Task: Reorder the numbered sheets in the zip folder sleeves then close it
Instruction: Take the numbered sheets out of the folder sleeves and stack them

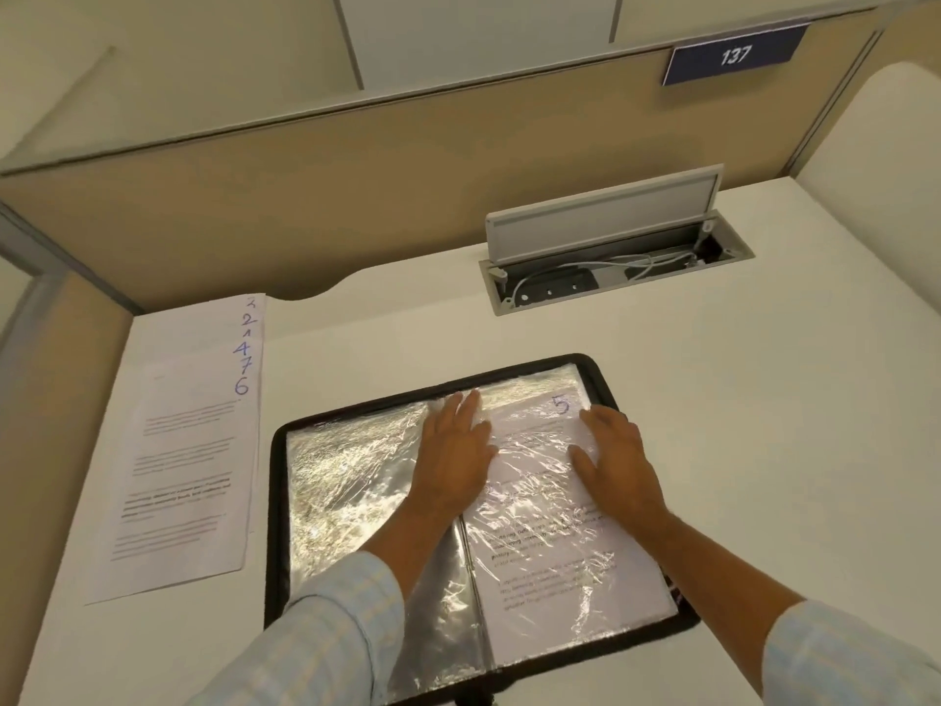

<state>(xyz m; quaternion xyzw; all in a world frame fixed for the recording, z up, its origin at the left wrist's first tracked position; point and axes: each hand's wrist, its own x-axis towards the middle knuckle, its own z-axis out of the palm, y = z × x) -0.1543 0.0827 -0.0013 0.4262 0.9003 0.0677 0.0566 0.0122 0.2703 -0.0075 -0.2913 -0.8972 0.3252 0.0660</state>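
A black zip folder lies open on the white desk, its clear sleeves shining. The left sleeve holds no sheet. In the right sleeve sits a printed sheet marked 5. My left hand rests flat near the folder's spine at the top, fingers spread. My right hand lies flat on the right sleeve over sheet 5, near its upper right edge. A fanned stack of numbered sheets lies to the left of the folder, showing 2, 1, 4, 7 and 6 along its right edge.
An open cable box with a raised grey lid and wires is set into the desk behind the folder. Beige partition walls close the desk at the back and left. A sign reading 137 hangs top right.
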